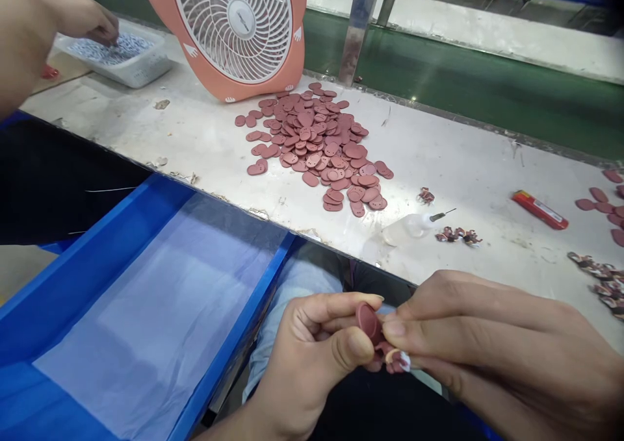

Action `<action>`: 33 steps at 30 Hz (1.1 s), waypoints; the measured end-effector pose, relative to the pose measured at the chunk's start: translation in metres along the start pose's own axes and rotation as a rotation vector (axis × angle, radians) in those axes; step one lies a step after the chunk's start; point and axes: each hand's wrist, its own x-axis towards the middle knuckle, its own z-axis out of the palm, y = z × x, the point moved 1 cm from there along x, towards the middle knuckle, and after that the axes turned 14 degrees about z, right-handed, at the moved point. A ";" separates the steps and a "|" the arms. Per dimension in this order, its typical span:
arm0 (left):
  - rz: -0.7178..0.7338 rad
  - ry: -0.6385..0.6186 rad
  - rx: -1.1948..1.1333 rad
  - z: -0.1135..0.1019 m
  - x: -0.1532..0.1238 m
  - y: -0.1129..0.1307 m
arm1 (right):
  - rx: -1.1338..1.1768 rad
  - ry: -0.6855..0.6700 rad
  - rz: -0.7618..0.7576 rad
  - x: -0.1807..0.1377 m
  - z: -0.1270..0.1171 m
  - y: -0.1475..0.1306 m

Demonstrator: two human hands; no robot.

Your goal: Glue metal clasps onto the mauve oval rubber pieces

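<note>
L hand (pixel 312 350) half curled, thumb & fingers pinching one brown oval (pixel 368 322) just off the tabletop's (pixel 463 168) near edge, above the lap. R hand (pixel 492 343) mostly closed, fingertips up against the oval & a small figure (pixel 394 358) w/ white & orange bits, just under the oval; can't tell if R grips the figure or only presses it. Big pile of ovals (pixel 316 136) mid-tabletop, btwn near & far edges. Orange fan (pixel 241 22) stands behind the pile at the far edge. Clear bottle (pixel 407 230) w/ needle tip lies nr the near edge, loose figures (pixel 458 235) just beside the tip. Red item (pixel 540 210) w/ pale label sits further R; more ovals (pixel 602 197) & a figure clump (pixel 602 282) past it. White basket (pixel 141 71) of blue-white bits toward tabletop's L end, another person's hand (pixel 92 22) in it. Blue bin (pixel 121 223) w/ thin sheet (pixel 160 317) below near edge.
</note>
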 end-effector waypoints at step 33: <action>-0.041 -0.032 -0.024 -0.049 0.007 0.008 | 0.082 0.006 0.127 0.031 0.037 0.019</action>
